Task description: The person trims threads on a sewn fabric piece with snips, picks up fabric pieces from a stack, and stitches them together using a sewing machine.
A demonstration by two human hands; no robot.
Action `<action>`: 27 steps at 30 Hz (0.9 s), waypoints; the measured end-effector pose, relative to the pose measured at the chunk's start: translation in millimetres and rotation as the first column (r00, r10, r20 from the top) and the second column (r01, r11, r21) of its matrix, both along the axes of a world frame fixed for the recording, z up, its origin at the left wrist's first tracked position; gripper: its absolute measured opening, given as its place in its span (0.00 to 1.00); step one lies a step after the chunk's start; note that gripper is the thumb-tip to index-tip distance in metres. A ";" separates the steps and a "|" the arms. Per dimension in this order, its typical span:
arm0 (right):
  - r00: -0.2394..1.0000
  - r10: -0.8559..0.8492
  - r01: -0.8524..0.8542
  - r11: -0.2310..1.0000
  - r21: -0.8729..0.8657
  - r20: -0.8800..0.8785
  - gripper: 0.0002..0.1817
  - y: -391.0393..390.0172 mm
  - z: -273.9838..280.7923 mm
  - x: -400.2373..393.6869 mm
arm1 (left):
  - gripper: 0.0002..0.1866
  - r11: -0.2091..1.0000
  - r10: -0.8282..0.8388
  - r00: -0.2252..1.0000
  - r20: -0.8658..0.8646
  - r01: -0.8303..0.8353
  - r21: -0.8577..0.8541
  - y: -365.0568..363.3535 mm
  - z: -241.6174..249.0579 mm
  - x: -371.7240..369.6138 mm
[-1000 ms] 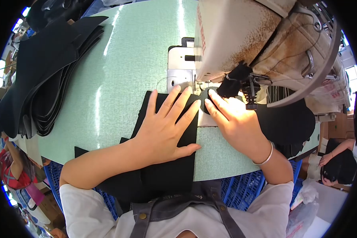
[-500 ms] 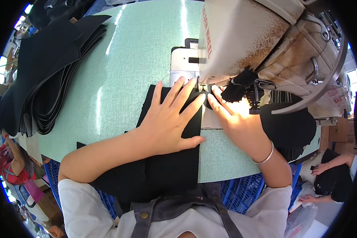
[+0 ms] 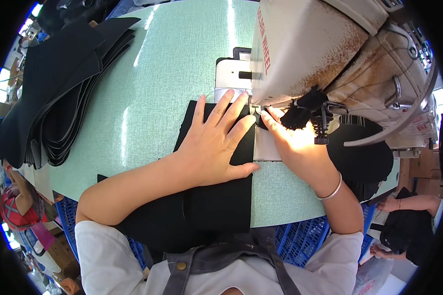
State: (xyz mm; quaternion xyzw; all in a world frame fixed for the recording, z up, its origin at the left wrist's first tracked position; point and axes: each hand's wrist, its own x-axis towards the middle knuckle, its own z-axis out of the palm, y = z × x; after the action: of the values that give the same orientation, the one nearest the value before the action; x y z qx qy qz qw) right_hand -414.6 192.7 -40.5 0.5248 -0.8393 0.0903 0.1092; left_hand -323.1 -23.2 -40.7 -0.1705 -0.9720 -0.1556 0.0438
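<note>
A black fabric panel [image 3: 216, 206] lies on the table and hangs over its front edge towards my lap. My left hand [image 3: 214, 140] rests on it, open and flat with the fingers spread, fingertips close to the presser foot [image 3: 255, 109] of the sewing machine [image 3: 300, 54]. Across the needle area, my right hand [image 3: 298, 147] reaches in with its fingers stretched out. Its fingertips touch a small dark piece of fabric [image 3: 262, 122] beside the foot. The machine's head and a black cloth wrap [image 3: 305, 108] partly hide those fingers, and the lamp glare washes out the back of that hand.
A stack of black cut panels [image 3: 59, 73] lies on the left of the green table [image 3: 167, 64]. More black fabric [image 3: 362, 152] sits right of the machine. Blue crates [image 3: 300, 241] stand under the front edge. Another person's arm [image 3: 416, 203] shows at far right.
My left hand has shifted slightly, and the right hand's fingers have drawn closer together by the foot. The view has moved a little. At far right, the other person's hands have moved.
</note>
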 end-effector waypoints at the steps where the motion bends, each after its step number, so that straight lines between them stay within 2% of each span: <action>1: 1.000 -0.001 0.001 1.000 0.000 0.001 0.27 -0.1 0.2 0.4 | 0.45 1.000 -0.001 1.000 0.001 0.001 0.000 -0.3 -0.3 -0.3; 4: 0.999 0.011 -0.010 1.000 0.025 -0.039 0.27 0.1 0.1 0.3 | 0.45 1.000 -0.007 1.000 -0.001 0.007 0.005 -0.9 -0.7 -0.9; 6: 0.999 -0.015 0.014 0.999 0.037 0.032 0.27 1.3 -2.1 -1.1 | 0.45 1.000 -0.009 1.000 0.004 0.009 0.007 -0.7 -0.4 -2.0; 15: 0.994 -0.028 0.022 0.998 0.058 0.104 0.28 -3.2 5.2 0.4 | 0.45 1.000 -0.005 1.000 0.012 0.005 -0.008 -1.1 -1.1 -1.3; 16: 0.994 -0.028 0.022 0.998 0.058 0.103 0.28 -1.1 3.2 -0.4 | 0.45 1.000 -0.005 1.000 0.011 0.005 -0.008 -0.8 -1.2 -2.0; 18: 1.000 -0.023 0.026 0.992 0.122 -0.020 0.29 4.6 -4.9 -0.1 | 0.44 1.000 -0.004 1.000 0.018 0.004 -0.005 -0.6 -2.0 -2.5; 21: 0.999 -0.037 0.042 0.975 0.216 -0.026 0.30 9.4 -9.4 -1.3 | 0.44 1.000 -0.008 1.000 0.015 0.008 0.003 -0.5 -1.1 -2.4; 27: 0.999 -0.046 0.046 0.969 0.243 -0.007 0.32 11.7 -12.2 -1.2 | 0.44 1.000 -0.014 1.000 0.027 0.015 -0.019 -1.4 -1.3 -1.3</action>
State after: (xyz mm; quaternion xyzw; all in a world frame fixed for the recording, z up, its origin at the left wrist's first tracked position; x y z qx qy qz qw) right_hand -415.8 204.4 -52.7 0.5148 -0.8559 -0.0160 0.0469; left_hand -324.4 -24.6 -42.0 -0.1757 -0.9727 -0.1490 0.0282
